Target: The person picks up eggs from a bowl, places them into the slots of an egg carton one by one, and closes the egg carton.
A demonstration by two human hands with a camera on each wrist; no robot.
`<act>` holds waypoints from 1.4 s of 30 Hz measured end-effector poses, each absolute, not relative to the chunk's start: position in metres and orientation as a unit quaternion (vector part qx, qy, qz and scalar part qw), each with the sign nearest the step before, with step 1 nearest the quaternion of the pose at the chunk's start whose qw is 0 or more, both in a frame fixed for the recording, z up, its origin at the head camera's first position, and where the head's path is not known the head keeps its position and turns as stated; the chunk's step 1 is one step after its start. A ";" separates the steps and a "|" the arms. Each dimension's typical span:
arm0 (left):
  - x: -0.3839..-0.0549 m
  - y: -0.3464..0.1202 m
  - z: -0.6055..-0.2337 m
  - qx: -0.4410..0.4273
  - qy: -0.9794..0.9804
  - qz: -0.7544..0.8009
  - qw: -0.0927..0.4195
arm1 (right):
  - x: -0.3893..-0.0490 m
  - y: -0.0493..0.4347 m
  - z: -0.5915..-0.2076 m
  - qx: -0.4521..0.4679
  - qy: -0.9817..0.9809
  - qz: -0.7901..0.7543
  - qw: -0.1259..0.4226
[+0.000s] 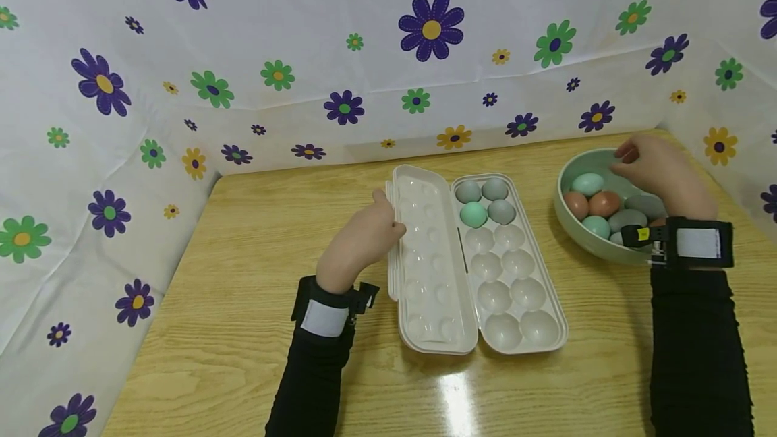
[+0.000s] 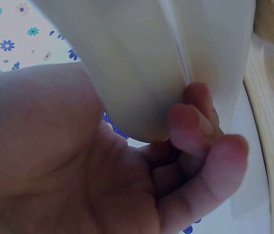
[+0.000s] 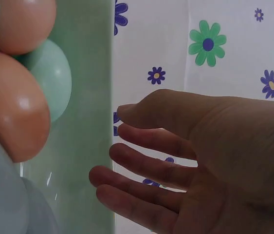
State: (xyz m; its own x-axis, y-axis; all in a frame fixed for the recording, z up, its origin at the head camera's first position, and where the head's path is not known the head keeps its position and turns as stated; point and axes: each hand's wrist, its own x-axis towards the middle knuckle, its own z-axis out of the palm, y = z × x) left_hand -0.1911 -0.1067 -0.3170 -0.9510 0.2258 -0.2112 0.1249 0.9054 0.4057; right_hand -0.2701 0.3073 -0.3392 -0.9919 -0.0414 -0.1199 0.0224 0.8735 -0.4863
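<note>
An open white plastic egg carton [image 1: 432,221] lies on the table in the head view. Its tray half, on the right, holds grey eggs [image 1: 494,189] and one mint-green egg [image 1: 473,214] in the far cups. My left hand [image 1: 361,241] holds the lid's left edge; in the left wrist view the fingers [image 2: 224,165] curl at the lid [image 2: 137,73]. Over the far right rim of a pale green bowl [image 1: 579,240] hovers my right hand [image 1: 664,170], with nothing seen between its loosely bent fingers [image 3: 146,180]. Brown eggs [image 3: 17,107], mint-green and grey ones fill the bowl, some hidden by the hand and wrist.
The wooden table [image 1: 279,235] extends left of the carton and in front of it. A white flowered cloth [image 1: 364,39] hangs behind the table and along its sides. Between carton and bowl is a narrow strip of tabletop.
</note>
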 end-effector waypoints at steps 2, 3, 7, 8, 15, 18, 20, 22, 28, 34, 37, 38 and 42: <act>-0.191 -0.107 -0.317 0.092 0.968 0.195 0.126 | -0.270 0.310 -0.341 -0.003 0.968 -0.243 0.069; -0.191 -0.107 -0.317 0.093 0.968 0.195 0.125 | -0.270 0.311 -0.341 -0.002 0.968 -0.238 0.074; -0.191 -0.108 -0.317 0.094 0.968 0.195 0.126 | -0.268 0.315 -0.342 0.003 0.971 -0.219 0.097; -0.191 -0.108 -0.317 0.094 0.968 0.196 0.127 | -0.267 0.315 -0.343 0.005 0.971 -0.215 0.103; -0.190 -0.108 -0.316 0.096 0.968 0.195 0.126 | -0.259 0.320 -0.345 0.026 0.973 -0.185 0.133; -0.190 -0.108 -0.316 0.095 0.968 0.193 0.125 | -0.255 0.320 -0.345 0.047 0.974 -0.180 0.130; -0.190 -0.108 -0.317 0.094 0.968 0.194 0.126 | -0.251 0.318 -0.344 0.062 0.973 -0.181 0.128; -0.190 -0.108 -0.317 0.094 0.968 0.193 0.127 | -0.248 0.317 -0.343 0.077 0.971 -0.183 0.130; -0.191 -0.109 -0.319 0.096 0.968 0.195 0.127 | -0.244 0.314 -0.343 0.135 0.958 -0.207 0.146; -0.190 -0.109 -0.318 0.090 0.968 0.197 0.127 | -0.251 0.314 -0.347 0.151 0.945 -0.227 0.182; -0.190 -0.109 -0.318 0.089 0.968 0.197 0.126 | -0.252 0.316 -0.350 0.135 0.946 -0.223 0.194; -0.190 -0.109 -0.318 0.090 0.968 0.197 0.126 | -0.252 0.316 -0.350 0.133 0.946 -0.221 0.196; -0.191 -0.108 -0.317 0.095 0.968 0.194 0.124 | -0.253 0.317 -0.352 0.140 0.943 -0.224 0.201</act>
State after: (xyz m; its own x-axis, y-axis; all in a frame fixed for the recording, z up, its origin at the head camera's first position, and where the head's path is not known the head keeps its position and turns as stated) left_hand -0.1906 -0.1079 -0.3172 -0.9510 0.2329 -0.2034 0.1364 0.9062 0.4002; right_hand -0.2533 0.3170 -0.3524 -0.8799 0.1746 -0.4418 0.3548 0.8600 -0.3668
